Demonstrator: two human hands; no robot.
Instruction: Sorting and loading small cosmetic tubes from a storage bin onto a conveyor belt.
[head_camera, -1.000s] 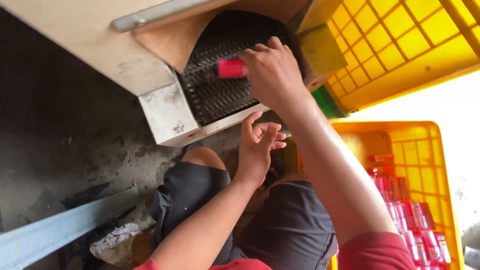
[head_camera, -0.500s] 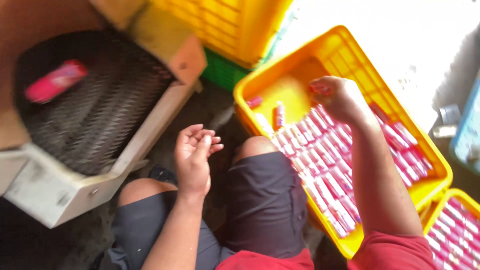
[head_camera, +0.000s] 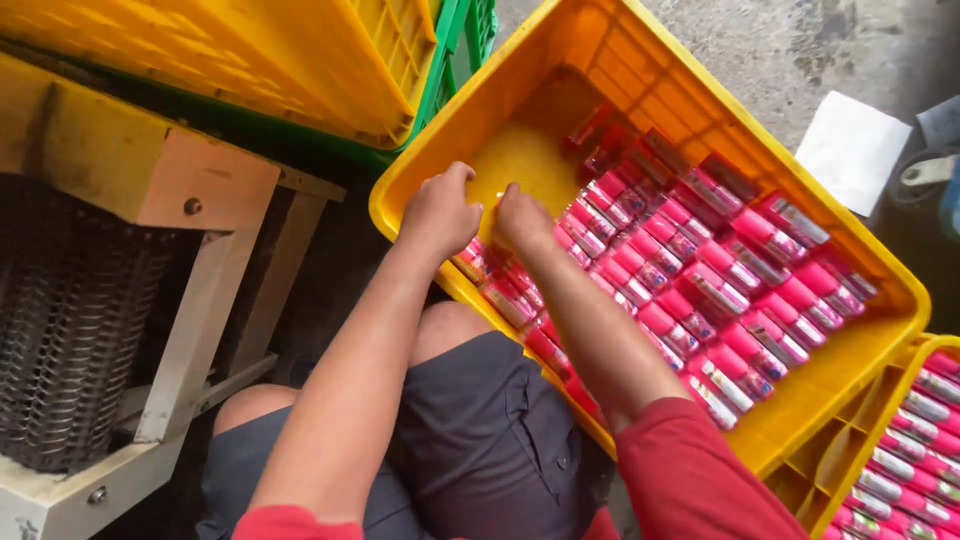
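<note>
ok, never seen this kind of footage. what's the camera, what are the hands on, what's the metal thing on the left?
The one picture comes from a camera worn on the person's head, looking down past their lap. No robot here: both are bare hands. The left hand and right hand reach side by side into the big yellow plastic crate, down among rows of small pink and red tubes lying in it. Whether either hand grips a tube is hidden from this angle. A second yellow crate with similar tubes sits at lower right. At left is a dark perforated metal drum in a pale frame. A white sheet lies on the concrete floor.
</note>
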